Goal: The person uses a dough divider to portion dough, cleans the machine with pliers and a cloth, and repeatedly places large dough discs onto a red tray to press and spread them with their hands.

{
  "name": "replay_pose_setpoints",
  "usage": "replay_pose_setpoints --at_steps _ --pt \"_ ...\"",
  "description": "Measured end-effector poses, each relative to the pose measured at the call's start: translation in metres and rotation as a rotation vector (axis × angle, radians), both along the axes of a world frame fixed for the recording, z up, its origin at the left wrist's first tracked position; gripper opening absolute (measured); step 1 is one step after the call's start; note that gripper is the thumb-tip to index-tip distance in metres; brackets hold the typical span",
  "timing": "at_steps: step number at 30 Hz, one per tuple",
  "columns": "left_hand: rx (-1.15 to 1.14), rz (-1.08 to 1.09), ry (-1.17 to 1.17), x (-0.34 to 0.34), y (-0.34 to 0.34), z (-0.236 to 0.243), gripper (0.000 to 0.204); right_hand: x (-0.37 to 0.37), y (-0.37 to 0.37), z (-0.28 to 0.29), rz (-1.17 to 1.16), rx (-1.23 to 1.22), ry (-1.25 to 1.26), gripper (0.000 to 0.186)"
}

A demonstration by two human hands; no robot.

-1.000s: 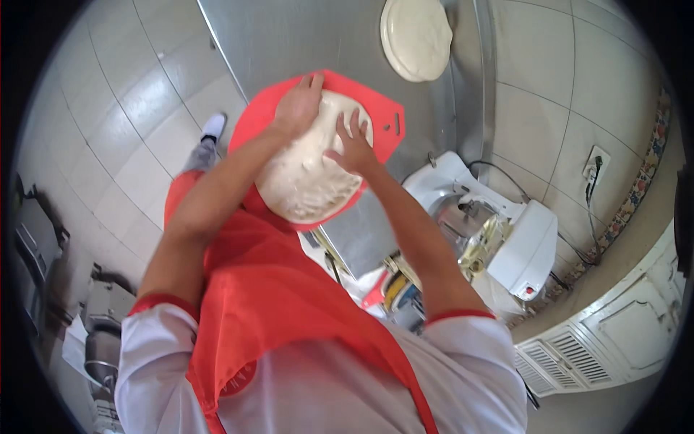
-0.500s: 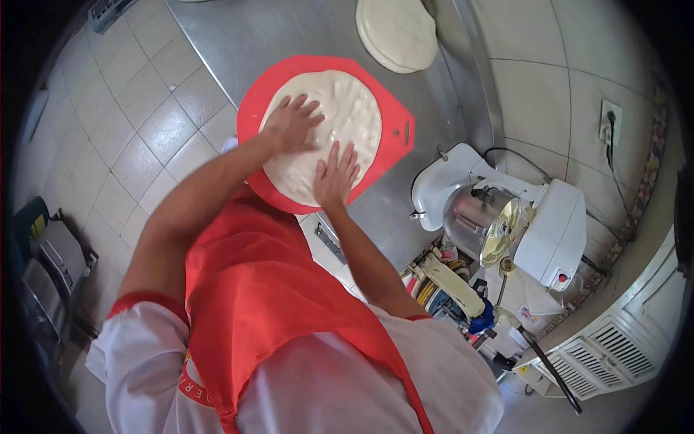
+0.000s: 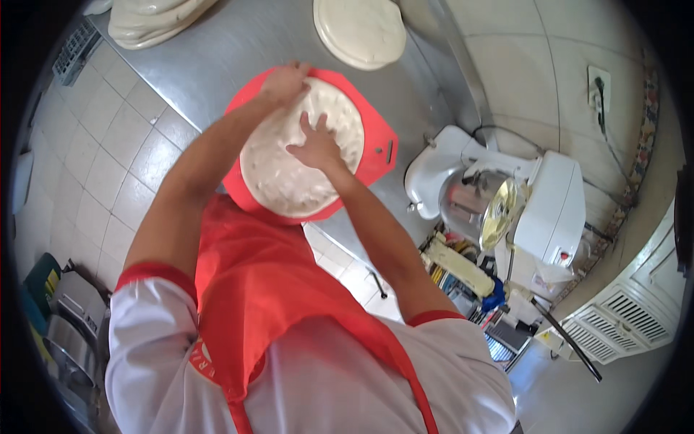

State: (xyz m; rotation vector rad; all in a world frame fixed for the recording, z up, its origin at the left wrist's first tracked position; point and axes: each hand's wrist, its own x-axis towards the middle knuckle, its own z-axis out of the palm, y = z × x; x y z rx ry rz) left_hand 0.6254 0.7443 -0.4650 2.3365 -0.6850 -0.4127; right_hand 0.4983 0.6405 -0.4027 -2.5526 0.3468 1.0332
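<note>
A flat round of white dough (image 3: 289, 166) lies on a red round board (image 3: 376, 145) on the steel table (image 3: 238, 43). My left hand (image 3: 284, 81) grips the far rim of the dough at the board's top edge, fingers curled over it. My right hand (image 3: 316, 145) presses flat on the middle of the dough, fingers spread. Both forearms reach out over my red apron (image 3: 267, 289).
A second round of dough (image 3: 359, 30) lies further back on the table, and a heap of dough (image 3: 152, 18) sits at the far left corner. A white stand mixer (image 3: 506, 202) stands to the right. Shelves with several items are below it. Tiled floor shows on the left.
The dough and board now lie flat on the table. My left hand has gone from pressing on the dough to its far rim; my right hand has slid toward the middle.
</note>
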Motion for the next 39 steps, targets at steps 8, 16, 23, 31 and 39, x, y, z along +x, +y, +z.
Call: replay_pose_setpoints --at_steps 8,16,23,31,39 --pt "0.004 -0.007 -0.121 -0.113 0.027 0.033 0.08 0.076 -0.078 -0.027 0.072 0.142 -0.334 0.076" --pt "0.274 -0.619 -0.043 -0.044 0.067 0.035 0.076 -0.108 0.036 -0.074 -0.311 -0.478 -0.411 0.071" --pt "0.192 -0.182 -0.194 0.059 -0.038 0.029 0.05 -0.028 0.015 0.012 -0.599 -0.046 -0.065 0.103" --pt "0.178 -0.377 0.02 0.094 -0.051 0.016 0.055 0.046 -0.031 -0.006 -0.146 -0.147 -0.169 0.098" --pt "0.135 -0.063 -0.26 0.008 -0.026 0.038 0.07 0.051 -0.057 -0.019 0.151 -0.248 -0.259 0.089"
